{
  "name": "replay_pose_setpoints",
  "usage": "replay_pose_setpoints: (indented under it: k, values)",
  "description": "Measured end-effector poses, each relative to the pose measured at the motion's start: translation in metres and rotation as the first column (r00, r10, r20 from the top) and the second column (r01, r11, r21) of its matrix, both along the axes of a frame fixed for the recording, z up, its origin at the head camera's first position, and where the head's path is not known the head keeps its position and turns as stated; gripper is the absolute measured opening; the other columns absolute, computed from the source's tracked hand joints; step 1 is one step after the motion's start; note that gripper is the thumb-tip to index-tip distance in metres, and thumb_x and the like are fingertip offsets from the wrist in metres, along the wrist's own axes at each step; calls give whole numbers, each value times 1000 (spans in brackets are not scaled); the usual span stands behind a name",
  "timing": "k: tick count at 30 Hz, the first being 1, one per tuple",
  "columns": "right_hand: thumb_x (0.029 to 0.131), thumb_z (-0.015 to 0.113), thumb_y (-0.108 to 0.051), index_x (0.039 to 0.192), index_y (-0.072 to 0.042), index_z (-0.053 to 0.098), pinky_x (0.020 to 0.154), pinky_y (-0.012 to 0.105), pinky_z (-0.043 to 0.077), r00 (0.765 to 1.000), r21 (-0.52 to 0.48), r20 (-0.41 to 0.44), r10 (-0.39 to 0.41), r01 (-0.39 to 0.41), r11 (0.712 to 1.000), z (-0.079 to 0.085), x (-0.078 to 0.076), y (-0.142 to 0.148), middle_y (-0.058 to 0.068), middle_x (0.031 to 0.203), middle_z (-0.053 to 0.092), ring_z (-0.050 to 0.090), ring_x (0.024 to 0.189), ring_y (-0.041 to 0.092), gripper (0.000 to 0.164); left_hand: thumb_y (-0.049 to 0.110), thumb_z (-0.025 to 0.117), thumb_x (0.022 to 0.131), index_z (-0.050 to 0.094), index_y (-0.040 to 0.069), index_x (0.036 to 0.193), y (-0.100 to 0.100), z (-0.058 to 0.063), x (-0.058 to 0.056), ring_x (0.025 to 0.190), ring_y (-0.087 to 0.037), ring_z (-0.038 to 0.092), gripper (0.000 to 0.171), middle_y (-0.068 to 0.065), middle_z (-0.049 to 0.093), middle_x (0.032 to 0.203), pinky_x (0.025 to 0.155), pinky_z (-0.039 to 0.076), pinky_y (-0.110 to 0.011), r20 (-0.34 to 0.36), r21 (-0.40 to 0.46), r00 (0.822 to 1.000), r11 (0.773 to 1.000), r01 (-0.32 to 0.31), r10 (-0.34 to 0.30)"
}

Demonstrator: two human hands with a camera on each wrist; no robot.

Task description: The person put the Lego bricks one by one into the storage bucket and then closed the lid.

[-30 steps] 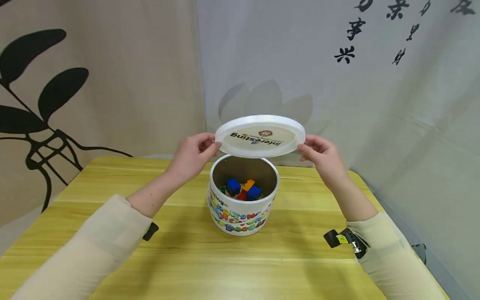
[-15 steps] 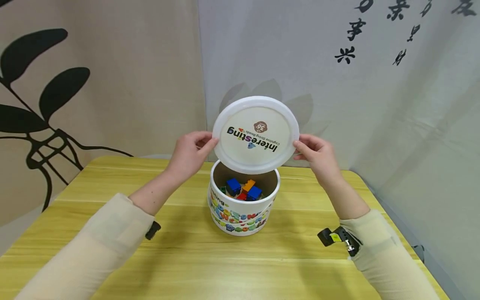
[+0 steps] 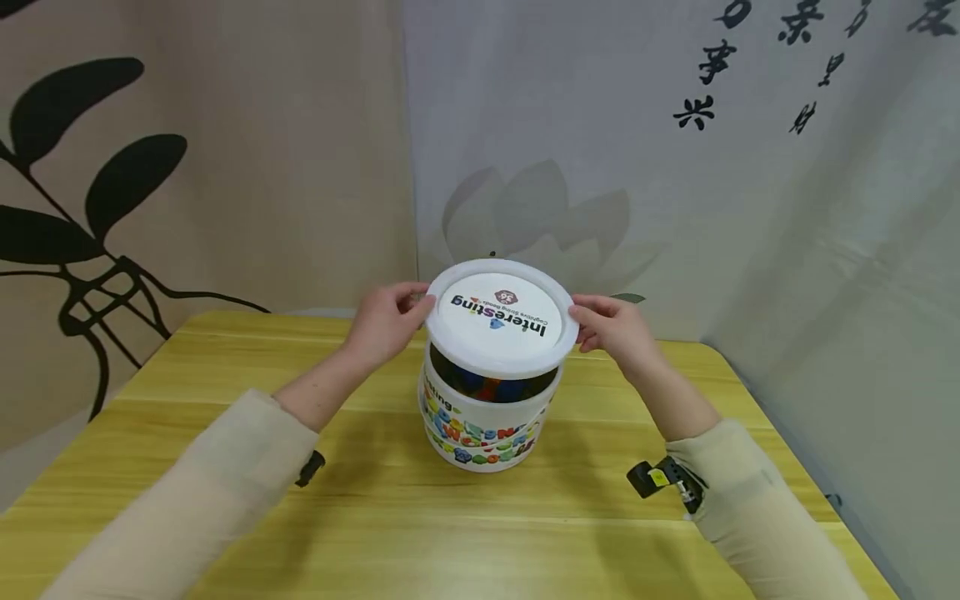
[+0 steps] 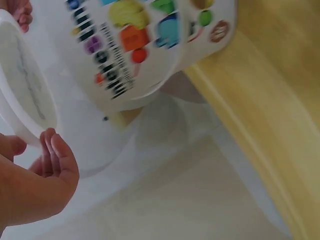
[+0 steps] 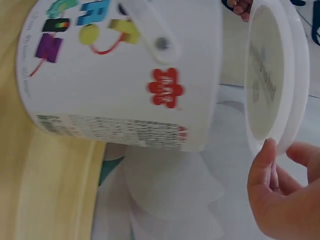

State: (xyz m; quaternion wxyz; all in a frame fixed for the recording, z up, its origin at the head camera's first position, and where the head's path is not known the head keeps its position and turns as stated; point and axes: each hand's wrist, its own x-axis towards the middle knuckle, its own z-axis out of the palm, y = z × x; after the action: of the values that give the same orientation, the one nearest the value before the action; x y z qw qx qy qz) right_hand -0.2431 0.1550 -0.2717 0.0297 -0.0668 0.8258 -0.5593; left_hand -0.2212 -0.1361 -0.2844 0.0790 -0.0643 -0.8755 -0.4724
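A round white lid [image 3: 498,317] with printed lettering hangs tilted just above a white bucket [image 3: 480,425]. My left hand [image 3: 384,325] pinches its left edge, and my right hand [image 3: 617,329] pinches the right edge. In the right wrist view a gap separates the lid [image 5: 272,75] from the bucket [image 5: 120,75]. Blue and red blocks [image 3: 495,388] show dimly inside, mostly hidden under the lid. From the left wrist, fingers and thumb of the left hand [image 4: 40,180] meet at the lid's rim.
The bucket stands on a yellow wood-grain table [image 3: 420,533]. Behind it hangs a pale curtain [image 3: 555,125] with printed leaves and characters, close to the table's far edge. A black strap with a small device [image 3: 667,481] sits on the right wrist.
The lid first tipped up to face me more, then came down and towards me over the bucket's opening. Both hands moved with it, keeping hold of its edges; the blocks are now largely covered.
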Motion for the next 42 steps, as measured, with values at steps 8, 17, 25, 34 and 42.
replay_pose_setpoints:
  k: [8,17,25,34,42]
  values:
    - [91,59,-21,128,2,54,55,18,49,997,117,67,-50,42,992,-26,-9,-2,-6,73,56,53,59,6,43,22,48,95,51,-2,131,5,-27,-2,98,-28,57,43,-19,61,108,78,50,-34,42,-28,999,999,15,-14]
    - [92,59,-20,127,1,53,52,17,47,992,131,108,-60,46,990,-41,-8,-5,-3,66,51,47,53,6,42,24,46,97,50,-1,132,8,-43,1,100,-28,55,43,-18,58,111,78,51,-32,102,-41,995,999,-14,18]
    - [91,60,-17,128,4,52,50,17,46,993,82,112,-41,32,996,-46,-4,-6,-3,64,49,46,52,4,43,23,47,97,53,-2,130,6,-48,5,97,-28,55,42,-18,59,110,77,49,-33,74,-9,997,1000,-5,6]
    - [91,60,-18,126,6,54,51,18,48,994,130,105,-23,10,991,-46,-3,-6,-4,64,51,48,53,4,42,26,46,98,50,-3,132,3,-59,7,103,-29,54,45,-20,58,112,87,49,-39,68,-12,998,1000,2,-1]
    - [92,59,-20,125,5,54,54,18,49,989,125,144,-33,15,992,-50,-7,-8,-4,67,52,48,55,5,42,29,41,100,48,0,134,3,-64,9,108,-30,52,46,-20,54,118,89,48,-41,88,13,996,1000,-20,18]
